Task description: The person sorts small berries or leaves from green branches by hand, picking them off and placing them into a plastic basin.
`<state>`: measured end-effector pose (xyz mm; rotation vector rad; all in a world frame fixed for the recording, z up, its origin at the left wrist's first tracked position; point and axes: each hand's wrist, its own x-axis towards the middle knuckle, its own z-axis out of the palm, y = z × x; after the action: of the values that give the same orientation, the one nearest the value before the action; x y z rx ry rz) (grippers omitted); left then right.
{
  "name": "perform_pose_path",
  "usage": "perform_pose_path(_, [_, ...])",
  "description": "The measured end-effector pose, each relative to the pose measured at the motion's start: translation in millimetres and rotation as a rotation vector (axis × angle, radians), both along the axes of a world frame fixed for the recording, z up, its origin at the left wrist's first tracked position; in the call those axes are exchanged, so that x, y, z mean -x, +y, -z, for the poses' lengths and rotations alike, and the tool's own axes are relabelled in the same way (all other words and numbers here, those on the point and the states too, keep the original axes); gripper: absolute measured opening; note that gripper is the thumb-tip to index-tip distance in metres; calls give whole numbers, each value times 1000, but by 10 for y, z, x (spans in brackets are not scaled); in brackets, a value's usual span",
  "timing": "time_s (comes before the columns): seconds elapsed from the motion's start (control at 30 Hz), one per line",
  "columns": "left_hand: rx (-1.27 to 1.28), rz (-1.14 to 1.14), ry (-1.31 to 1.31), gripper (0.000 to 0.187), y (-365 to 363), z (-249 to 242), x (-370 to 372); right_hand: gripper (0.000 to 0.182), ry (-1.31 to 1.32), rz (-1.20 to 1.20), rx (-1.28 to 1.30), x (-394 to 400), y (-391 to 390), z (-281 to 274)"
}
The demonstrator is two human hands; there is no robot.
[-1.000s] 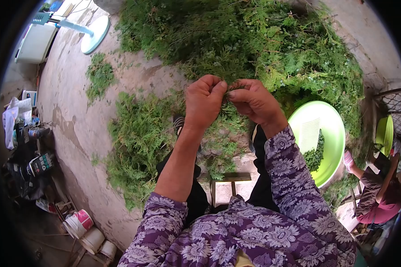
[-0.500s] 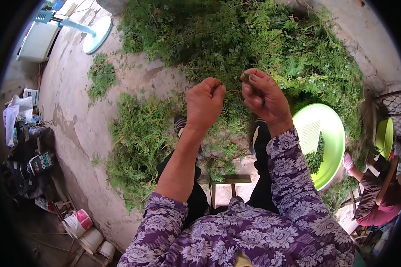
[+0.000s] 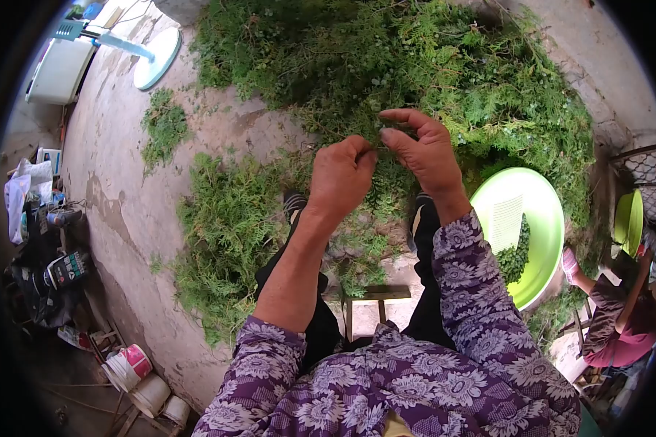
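My left hand [image 3: 342, 177] is closed in a pinch over the cut greenery, its fingertips pointing right. What it holds is too small to make out against the leaves behind. Just to its right is my right hand [image 3: 428, 156], thumb and forefinger apart and facing the left fingertips; its palm is hidden. Beneath and beyond both hands lies a large heap of green conifer branches [image 3: 328, 62], with small pale cones among the leaves. By my right forearm, a light green basin [image 3: 545, 255] holds a mound of small green pieces [image 3: 516, 258].
A loose pile of branches [image 3: 229, 247] lies left of my feet. A low wooden stool [image 3: 377, 293] stands between my legs. At right, another person [image 3: 619, 320] sits near a second green basin [image 3: 628, 222]. White buckets [image 3: 127, 364] and a fan stand [image 3: 158, 58] are at left.
My right hand has moved slightly left and its thumb and forefinger have spread. The small dark green thing it pinched no longer shows. My left hand has shifted a little right and down.
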<state>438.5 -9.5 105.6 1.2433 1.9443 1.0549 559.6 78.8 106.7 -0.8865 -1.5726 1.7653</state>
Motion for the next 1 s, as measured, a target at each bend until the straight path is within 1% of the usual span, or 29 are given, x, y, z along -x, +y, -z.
perform_pose_path(0.03, [0, 0, 0, 9, 1, 4, -7, 26, 0, 0, 0, 10, -10, 4])
perform_pose_path(0.1, [-6, 49, -58, 9, 4, 12, -21, 27, -27, -28, -144, 32, -31, 8])
perform_pose_path(0.13, [-5, 49, -58, 9, -1, 7, -22, 27, -27, -28, -144, 34, -29, 12])
perform_pose_path(0.2, [37, 67, -90, 11, -78, -20, -44, 23, -48, 32, -49, 15, -79, 13])
perform_pose_path(0.23, [37, 66, -90, 11, -85, 11, -41, 23, -49, 32, -50, 4, -69, 21])
perform_pose_path(0.3, [-25, 141, 27, 15, -91, 98, -34, 23, -80, 27, 7, -24, -43, 51])
perform_pose_path(0.33, [-25, 140, 27, 15, -90, 86, -33, 23, -80, 26, 7, -22, -49, 67])
perform_pose_path(0.4, [-90, 318, 573, 13, -101, 51, -31, 23, -210, 46, -283, -20, -78, 100])
perform_pose_path(0.43, [-88, 315, 572, 13, -103, 53, -17, 23, -210, 42, -282, -13, -94, 115])
perform_pose_path(0.5, [30, 282, 305, 15, -23, 65, 66, 23, -134, 15, -363, 37, -51, 141])
perform_pose_path(0.53, [29, 282, 306, 15, -20, 39, 74, 23, -133, 15, -364, 35, -52, 131])
perform_pose_path(0.6, [60, 166, -89, 16, -16, -36, 85, 21, -141, -40, -256, 28, -53, 104])
perform_pose_path(0.63, [60, 165, -90, 16, -17, -11, 98, 21, -142, -42, -256, 32, -58, 103])
perform_pose_path(0.7, [100, 180, -401, 16, -8, 62, 119, 19, -67, -85, -145, 34, -58, 105])
perform_pose_path(0.73, [100, 179, -401, 16, -3, 57, 115, 19, -67, -87, -145, 28, -56, 85])
perform_pose_path(0.8, [10, 167, -665, 16, 2, 27, 115, 18, -30, -99, -3, 20, -62, -4])
perform_pose_path(0.83, [10, 166, -664, 16, 0, 11, 118, 18, -30, -100, -3, 16, -64, -41])
perform_pose_path(0.9, [12, 170, -650, 16, -9, -21, 130, 15, 31, -131, 209, 9, -65, -93])
perform_pose_path(0.93, [11, 170, -650, 16, -9, -33, 138, 15, 31, -131, 209, -6, -45, -81])
perform_pose_path(1.0, [24, 211, -678, 14, -13, -50, 153, 11, 136, -256, 429, -69, 24, -30])
